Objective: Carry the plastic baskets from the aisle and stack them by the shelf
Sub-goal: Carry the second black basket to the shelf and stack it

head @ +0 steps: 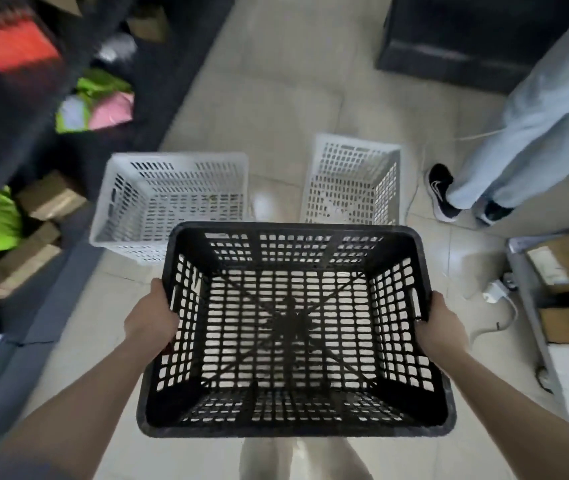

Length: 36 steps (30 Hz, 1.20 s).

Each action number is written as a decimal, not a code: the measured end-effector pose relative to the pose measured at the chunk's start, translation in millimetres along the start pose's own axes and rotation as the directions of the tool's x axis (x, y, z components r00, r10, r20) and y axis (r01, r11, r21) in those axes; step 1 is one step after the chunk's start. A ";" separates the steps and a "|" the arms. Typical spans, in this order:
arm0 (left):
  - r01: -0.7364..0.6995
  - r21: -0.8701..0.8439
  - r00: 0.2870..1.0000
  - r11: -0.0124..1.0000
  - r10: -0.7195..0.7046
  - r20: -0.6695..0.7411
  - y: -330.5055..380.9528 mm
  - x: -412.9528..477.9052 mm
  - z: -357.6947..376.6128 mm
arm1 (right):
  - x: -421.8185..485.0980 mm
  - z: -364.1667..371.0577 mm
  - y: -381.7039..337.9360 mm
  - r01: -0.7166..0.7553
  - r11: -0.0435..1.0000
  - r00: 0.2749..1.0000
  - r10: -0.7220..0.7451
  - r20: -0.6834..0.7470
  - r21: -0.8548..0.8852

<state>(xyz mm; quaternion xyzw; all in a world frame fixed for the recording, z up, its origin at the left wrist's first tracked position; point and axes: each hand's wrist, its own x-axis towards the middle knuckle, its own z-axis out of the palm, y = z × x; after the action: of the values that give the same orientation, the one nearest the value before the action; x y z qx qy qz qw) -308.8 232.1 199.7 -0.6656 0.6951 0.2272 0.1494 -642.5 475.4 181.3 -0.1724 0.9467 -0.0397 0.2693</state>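
An empty black plastic basket (295, 424) is held up in front of me, its open top facing me. My left hand (149, 315) grips its left rim and my right hand (444, 325) grips its right rim by the handle slot. Beyond it on the tiled floor stand two empty light grey baskets: a wide one (172, 199) to the left, partly hidden by the black basket, and a narrower one (352, 181) to the right.
A dark shelf unit (16, 133) with cardboard boxes and bright packets runs along the left. Another person's legs and black shoes (444, 192) stand at the right. A metal cart (560, 306) with boxes and a white power strip (494, 292) lie at the right edge.
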 end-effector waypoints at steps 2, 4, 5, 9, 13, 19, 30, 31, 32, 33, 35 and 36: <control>0.004 -0.014 1.000 1.000 -0.005 -0.020 -3.0 -29.4 -52.0 | -31.7 -43.3 -19.8 0.014 0.999 1.000 -0.014 -0.015 0.029; 0.007 -0.019 0.996 1.000 -0.008 -0.086 -2.8 -51.7 -103.0 | -54.9 -84.9 -42.8 0.073 0.996 0.997 -0.071 -0.037 0.060; 0.014 -0.016 0.994 1.000 -0.016 -0.104 -3.4 -64.6 -126.5 | -64.9 -104.2 -50.9 0.102 0.993 0.994 -0.099 -0.046 0.062; 0.038 -0.067 0.981 0.997 -0.050 -0.190 -22.4 -118.4 -205.6 | -111.5 -181.1 -85.7 0.256 0.964 0.964 -0.250 -0.089 0.072; 0.063 -0.165 0.944 0.984 -0.113 -0.310 -52.2 -190.7 -260.0 | -156.2 -242.3 -123.9 0.428 0.903 0.898 -0.421 -0.125 0.033; 0.259 -0.280 0.883 0.924 -0.344 -0.320 -136.8 -293.7 -305.3 | -225.2 -281.8 -187.2 0.646 0.763 0.751 -0.642 -0.152 -0.027; 0.478 -0.503 0.667 0.720 -0.670 -0.326 -361.9 -509.4 -275.0 | -458.0 -212.5 -282.1 0.901 0.398 0.409 -0.912 0.029 -0.172; 0.505 -0.524 0.629 0.686 -0.708 -0.321 -379.2 -535.4 -264.9 | -483.5 -198.3 -286.6 0.914 0.360 0.375 -0.926 0.050 -0.186; 0.534 -0.549 0.599 0.643 -0.746 -0.290 -395.9 -563.2 -254.2 | -511.8 -182.7 -288.6 0.925 0.321 0.341 -0.937 0.072 -0.205; 0.554 -0.569 0.580 0.608 -0.772 -0.260 -416.0 -588.2 -241.6 | -537.4 -163.8 -289.9 0.935 0.276 0.303 -0.948 0.100 -0.221; 0.605 -0.591 0.526 0.533 -0.825 -0.206 -453.7 -636.1 -217.3 | -587.7 -122.4 -287.1 0.954 0.211 0.249 -0.953 0.172 -0.212; 0.631 -0.597 0.497 0.496 -0.849 -0.180 -471.4 -659.5 -206.2 | -612.2 -101.3 -284.1 0.963 0.184 0.225 -0.952 0.207 -0.198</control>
<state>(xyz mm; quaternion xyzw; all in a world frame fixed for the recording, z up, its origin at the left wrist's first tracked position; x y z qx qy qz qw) 224.7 686.3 656.7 -0.9509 0.2648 0.1308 -0.0926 -121.8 420.1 619.1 -0.7611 0.6217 -0.0588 0.1753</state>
